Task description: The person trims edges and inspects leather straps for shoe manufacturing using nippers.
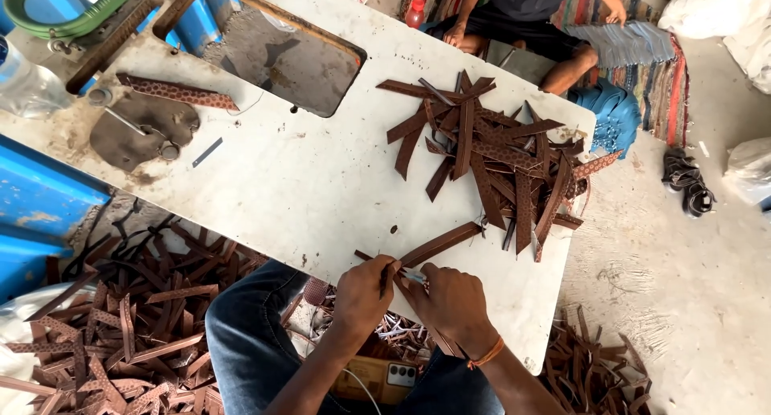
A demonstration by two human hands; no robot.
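**Two hands work a brown strip at the near edge of a white table**

On the far left, a heap of brown strips (pixel 120 335) lies on the floor beside a blue frame (pixel 40 198). Above it, on the white table (pixel 305 190), a single patterned strip (pixel 177 92) lies next to a dark flat patch (pixel 140 130) and a rectangular cut-out (pixel 281 50) in the tabletop.

At the table's near edge, the left hand (pixel 363 294) has its fingers curled and pressed together around a thin dark piece, seemingly the near end of a strip, though the view is too small to be sure. Just beside it, touching, the right hand (pixel 451 303), with an orange band at the wrist, pinches a small pale object between thumb and fingertips. From between the hands a long brown strip (pixel 442 243) runs up and to the right, flat on the table.

Farther right, a loose pile of brown strips (pixel 498 158) covers the table's right end. Beyond the table a seated person (pixel 530 14) sits on a striped mat (pixel 642 70), and a pair of dark sandals (pixel 687 182) lies on the floor at the right.
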